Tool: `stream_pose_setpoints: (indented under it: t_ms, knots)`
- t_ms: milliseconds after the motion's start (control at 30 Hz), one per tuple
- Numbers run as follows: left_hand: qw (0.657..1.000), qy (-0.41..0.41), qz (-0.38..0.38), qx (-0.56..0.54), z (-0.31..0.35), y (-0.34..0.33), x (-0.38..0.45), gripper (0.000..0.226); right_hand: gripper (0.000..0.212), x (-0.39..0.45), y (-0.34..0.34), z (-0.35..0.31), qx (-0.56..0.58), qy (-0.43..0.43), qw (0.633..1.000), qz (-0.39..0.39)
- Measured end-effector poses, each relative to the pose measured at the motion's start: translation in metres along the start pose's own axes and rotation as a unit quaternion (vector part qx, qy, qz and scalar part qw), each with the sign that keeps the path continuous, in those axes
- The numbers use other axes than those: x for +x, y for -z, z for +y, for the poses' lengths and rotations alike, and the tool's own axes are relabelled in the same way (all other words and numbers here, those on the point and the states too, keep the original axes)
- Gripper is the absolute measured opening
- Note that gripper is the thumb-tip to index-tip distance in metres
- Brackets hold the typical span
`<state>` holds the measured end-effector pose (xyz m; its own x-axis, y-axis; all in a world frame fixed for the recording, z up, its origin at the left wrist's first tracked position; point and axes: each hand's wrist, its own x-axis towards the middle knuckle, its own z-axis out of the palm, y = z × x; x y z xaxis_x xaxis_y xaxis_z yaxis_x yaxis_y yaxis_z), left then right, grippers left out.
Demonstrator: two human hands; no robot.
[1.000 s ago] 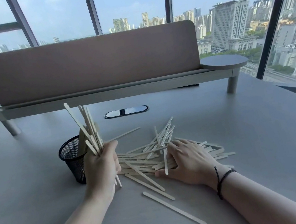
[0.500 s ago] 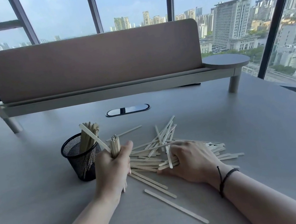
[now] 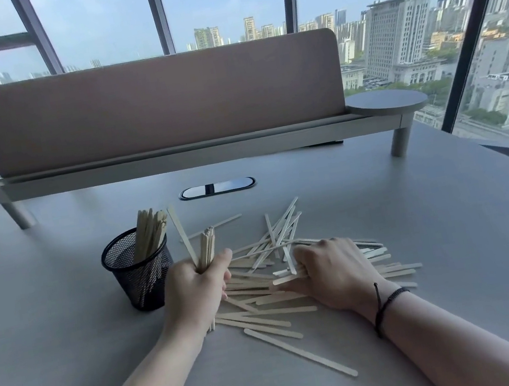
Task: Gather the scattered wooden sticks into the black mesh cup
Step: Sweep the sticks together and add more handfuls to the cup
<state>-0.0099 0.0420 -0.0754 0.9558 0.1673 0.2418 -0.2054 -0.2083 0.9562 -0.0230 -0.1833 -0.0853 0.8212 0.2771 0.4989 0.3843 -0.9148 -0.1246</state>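
Note:
A black mesh cup (image 3: 141, 277) stands on the grey desk at the left, with a bundle of wooden sticks (image 3: 149, 232) leaning upright inside it. Just right of the cup, my left hand (image 3: 195, 292) is closed around a small bunch of sticks (image 3: 206, 249) held upright, their lower ends on the desk. A loose pile of scattered sticks (image 3: 262, 291) spreads across the desk to the right. My right hand (image 3: 328, 269) lies on that pile, fingers curled over several flat sticks.
A long beige divider panel on a raised shelf (image 3: 174, 158) crosses the back of the desk (image 3: 422, 249). A dark oval cable port (image 3: 216, 188) sits in front of it. One long stick (image 3: 300, 352) lies alone toward me. Windows rise behind.
My left hand dropped most of its bundle into the cup, then shifted right beside the pile, still holding a smaller bunch upright. My right hand stayed on the pile.

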Motion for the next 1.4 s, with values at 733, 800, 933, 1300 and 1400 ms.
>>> stream_pose_setpoints:
  t_ms: [733, 800, 933, 1300, 1400]
  knots:
    - [0.98, -0.18, 0.012, 0.083, 0.011, 0.002, -0.01, 0.055, 0.077, -0.003, 0.015, -0.004, 0.006, 0.019, 0.999, 0.035]
    - [0.98, -0.183, 0.009, 0.083, 0.012, 0.003, -0.01, 0.054, 0.081, -0.002, 0.019, -0.009, 0.006, 0.011, 1.0, 0.027]
    - [0.981, -0.177, 0.0, 0.077, 0.011, 0.004, -0.01, 0.059, 0.089, 0.003, 0.033, -0.016, -0.014, 0.021, 0.999, -0.035]
    - [0.982, -0.153, -0.108, 0.008, 0.019, 0.011, -0.014, 0.06, 0.051, 0.031, 0.076, -0.038, -0.101, 0.024, 0.948, -0.302]
    - [0.983, -0.15, -0.102, -0.026, 0.028, 0.009, -0.021, 0.058, 0.053, 0.04, 0.083, -0.042, -0.039, -0.005, 0.963, -0.266]
